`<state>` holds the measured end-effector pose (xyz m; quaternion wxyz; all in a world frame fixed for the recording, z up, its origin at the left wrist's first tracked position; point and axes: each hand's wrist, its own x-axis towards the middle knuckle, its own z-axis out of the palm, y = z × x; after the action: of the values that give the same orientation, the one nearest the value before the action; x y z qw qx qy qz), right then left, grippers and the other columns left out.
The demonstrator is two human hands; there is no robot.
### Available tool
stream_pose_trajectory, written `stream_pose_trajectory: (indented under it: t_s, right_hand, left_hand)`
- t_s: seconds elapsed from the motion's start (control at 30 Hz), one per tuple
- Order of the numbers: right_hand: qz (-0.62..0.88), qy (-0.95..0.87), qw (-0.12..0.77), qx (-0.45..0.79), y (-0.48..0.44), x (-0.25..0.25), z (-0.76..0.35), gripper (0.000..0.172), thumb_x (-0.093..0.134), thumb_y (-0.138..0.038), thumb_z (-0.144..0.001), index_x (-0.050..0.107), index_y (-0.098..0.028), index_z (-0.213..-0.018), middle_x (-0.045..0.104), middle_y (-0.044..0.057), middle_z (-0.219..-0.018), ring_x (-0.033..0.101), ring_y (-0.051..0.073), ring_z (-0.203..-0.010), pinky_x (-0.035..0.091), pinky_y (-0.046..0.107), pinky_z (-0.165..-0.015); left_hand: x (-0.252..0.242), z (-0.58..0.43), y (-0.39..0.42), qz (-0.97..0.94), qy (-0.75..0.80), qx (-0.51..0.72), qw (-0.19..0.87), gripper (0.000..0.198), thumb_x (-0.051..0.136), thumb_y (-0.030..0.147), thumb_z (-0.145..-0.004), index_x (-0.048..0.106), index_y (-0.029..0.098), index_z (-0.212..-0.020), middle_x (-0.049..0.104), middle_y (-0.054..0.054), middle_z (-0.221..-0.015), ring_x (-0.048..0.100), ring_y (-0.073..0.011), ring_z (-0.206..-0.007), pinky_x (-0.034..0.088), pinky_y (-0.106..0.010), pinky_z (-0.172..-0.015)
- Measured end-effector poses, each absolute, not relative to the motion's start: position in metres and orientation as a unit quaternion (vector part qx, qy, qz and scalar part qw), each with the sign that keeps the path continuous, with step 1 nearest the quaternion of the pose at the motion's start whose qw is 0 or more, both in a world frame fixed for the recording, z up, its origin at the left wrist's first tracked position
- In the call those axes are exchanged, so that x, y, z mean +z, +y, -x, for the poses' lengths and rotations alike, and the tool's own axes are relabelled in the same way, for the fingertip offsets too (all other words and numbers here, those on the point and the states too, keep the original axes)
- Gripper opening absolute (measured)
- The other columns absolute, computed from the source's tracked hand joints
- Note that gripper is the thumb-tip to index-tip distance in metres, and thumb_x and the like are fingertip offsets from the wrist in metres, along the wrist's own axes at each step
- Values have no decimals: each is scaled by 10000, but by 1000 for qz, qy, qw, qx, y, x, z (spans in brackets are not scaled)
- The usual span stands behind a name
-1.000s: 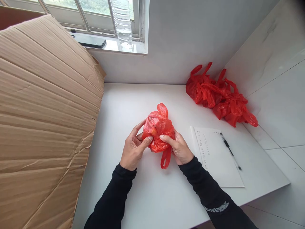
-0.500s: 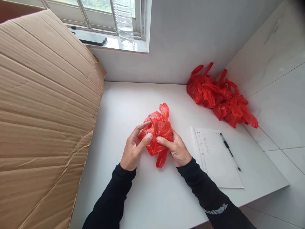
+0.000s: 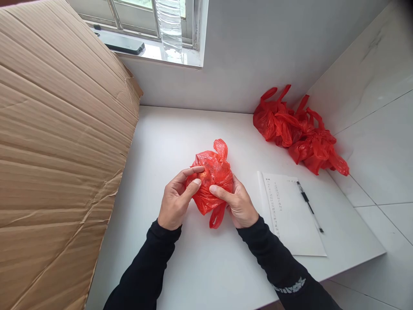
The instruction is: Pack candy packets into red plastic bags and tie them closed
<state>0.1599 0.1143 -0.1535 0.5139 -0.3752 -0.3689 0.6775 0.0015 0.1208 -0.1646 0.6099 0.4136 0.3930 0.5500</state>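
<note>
Between my hands, over the middle of the white table, is a red plastic bag (image 3: 214, 172) with its handles knotted and one loop hanging toward me. My left hand (image 3: 177, 193) grips its left side, thumb and forefinger closed on the thin plastic. Under that stretched film something orange shows; I cannot make out what it is. My right hand (image 3: 239, 202) holds the bag's right side, with the thumb on top and the other fingers mostly hidden behind it.
More knotted red bags (image 3: 300, 129) lie piled in the back right corner. A paper pad (image 3: 290, 219) with a black pen (image 3: 310, 206) lies at the right. Large cardboard (image 3: 61, 159) fills the left side. A clear bottle (image 3: 170, 30) and a dark flat device (image 3: 124, 44) stand on the windowsill.
My left hand has shifted slightly left, pulling the plastic, and more of the orange thing shows through. My right hand stays on the bag. The view has moved a little.
</note>
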Motion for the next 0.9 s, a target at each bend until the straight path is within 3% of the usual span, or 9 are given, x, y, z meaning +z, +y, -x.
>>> stream_pose_trajectory:
  t_s: [0.1,0.37,0.7,0.9]
  right_hand:
    - [376,-371,512,677,114,-152,-160,481,787,-305,-783,588,-257,-1218,704,51,-1201,656,276,-1130,506,473,-1044]
    - [365,-376,502,688,114,-152,-160,481,774,-294,-793,589,-248,-1235,692,62,-1243,637,294,-1173,483,489,-1072]
    - [351,-351,505,706,112,-150,-158,419,700,-286,-872,601,-224,-1275,699,65,-1216,637,277,-1157,489,441,-1064]
    - [346,-343,522,700,112,-153,-157,457,731,-253,-847,577,-226,-1276,677,82,-1269,622,310,-1201,456,517,-1100]
  left_hand:
    - [-164,-1,120,-427,394,547,603,337,767,299,-828,706,243,-1155,710,-50,-1010,644,-202,-926,544,-312,-830]
    - [-167,-1,120,-416,400,559,595,347,798,260,-799,724,241,-1137,725,-39,-969,647,-179,-888,554,-284,-800]
    - [-166,-1,120,-423,381,550,612,367,762,255,-839,699,231,-1200,725,-63,-1045,657,-199,-940,562,-315,-834]
    - [-168,-2,118,-456,403,544,578,356,765,253,-839,704,259,-1190,722,-53,-1104,656,-198,-969,556,-312,-858]
